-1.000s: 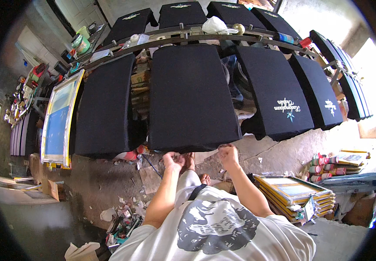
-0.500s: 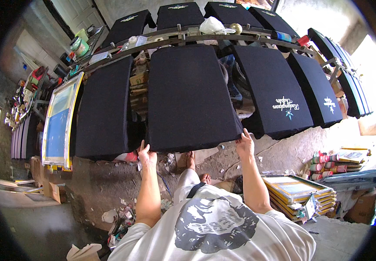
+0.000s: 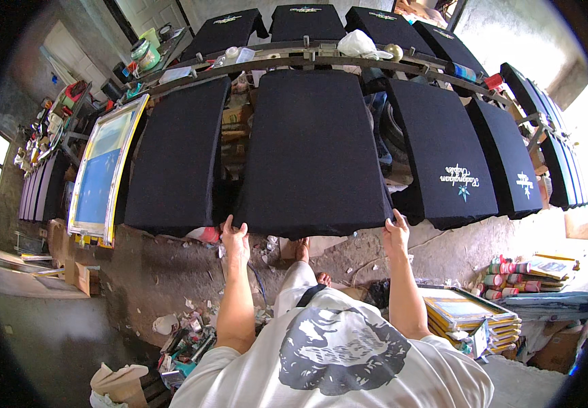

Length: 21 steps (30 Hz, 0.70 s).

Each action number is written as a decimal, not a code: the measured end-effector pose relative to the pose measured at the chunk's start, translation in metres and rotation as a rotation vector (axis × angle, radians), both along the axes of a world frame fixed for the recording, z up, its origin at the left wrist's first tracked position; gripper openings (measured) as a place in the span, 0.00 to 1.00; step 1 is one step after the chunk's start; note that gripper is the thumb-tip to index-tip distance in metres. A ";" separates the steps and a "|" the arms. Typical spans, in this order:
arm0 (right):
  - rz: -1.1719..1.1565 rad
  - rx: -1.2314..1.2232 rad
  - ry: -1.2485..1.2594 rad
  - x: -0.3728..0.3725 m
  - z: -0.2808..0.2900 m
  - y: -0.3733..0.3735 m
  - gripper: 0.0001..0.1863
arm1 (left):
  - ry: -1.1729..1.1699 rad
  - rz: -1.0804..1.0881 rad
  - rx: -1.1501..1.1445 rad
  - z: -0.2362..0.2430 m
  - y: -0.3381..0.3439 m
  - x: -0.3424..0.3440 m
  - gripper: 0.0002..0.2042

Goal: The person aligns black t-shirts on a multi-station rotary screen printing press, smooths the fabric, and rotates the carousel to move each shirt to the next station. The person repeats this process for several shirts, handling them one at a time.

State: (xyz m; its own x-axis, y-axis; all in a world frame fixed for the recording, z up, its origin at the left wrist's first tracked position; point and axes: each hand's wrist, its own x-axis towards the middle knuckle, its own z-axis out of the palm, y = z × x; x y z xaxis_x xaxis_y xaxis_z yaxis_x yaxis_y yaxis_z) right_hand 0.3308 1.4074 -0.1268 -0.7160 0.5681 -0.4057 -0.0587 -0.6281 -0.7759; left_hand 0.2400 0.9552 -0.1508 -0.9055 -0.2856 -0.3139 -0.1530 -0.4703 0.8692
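One plain black cloth (image 3: 314, 149) is spread over the middle board of the near row, directly before the person, its hem draped over the edge nearest the body. Two hands work at this hem, one per corner. The left hand (image 3: 235, 236) is narrow, thumb and fingertips pinching the near left corner; the right hand (image 3: 396, 234) is likewise narrow, pinching the near right corner. The hem runs taut between them.

In the same row, one plain dark cloth (image 3: 178, 156) lies to the left and two printed cloths (image 3: 437, 136) to the right, each with white lettering and a star. Behind stand four black covers (image 3: 307, 24) with pale prints. More narrow covers (image 3: 535, 95) line the far right; I cannot count them surely.

Along the rails between the rows rest one white plastic bag (image 3: 358, 45), one round ball (image 3: 394, 52), one blue can (image 3: 464, 72) and one red cup (image 3: 493, 81). One blue screen frame (image 3: 96, 187) leans at the left end. Several yellow-edged frames (image 3: 471, 309) form one stack at lower right. Two bare feet (image 3: 301, 250) show on the floor beneath the hem.
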 end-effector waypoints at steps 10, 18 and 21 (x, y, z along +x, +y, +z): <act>-0.033 0.390 -0.072 0.005 -0.023 0.003 0.25 | -0.069 0.071 -0.137 0.007 -0.001 0.005 0.28; 0.170 1.624 0.036 -0.016 0.054 -0.087 0.17 | 0.411 -0.275 -1.558 0.079 0.094 0.002 0.22; 0.525 1.734 0.050 -0.044 0.088 -0.129 0.18 | 0.472 -0.560 -1.759 0.092 0.139 0.000 0.25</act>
State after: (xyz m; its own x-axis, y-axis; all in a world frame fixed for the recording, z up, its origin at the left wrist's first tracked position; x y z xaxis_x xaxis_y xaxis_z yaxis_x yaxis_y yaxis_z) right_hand 0.2863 1.2782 -0.0389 -0.9322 0.0125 0.3616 -0.1838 0.8445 -0.5030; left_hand 0.2403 1.0943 -0.0590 -0.9068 0.3538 0.2293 0.4063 0.8786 0.2508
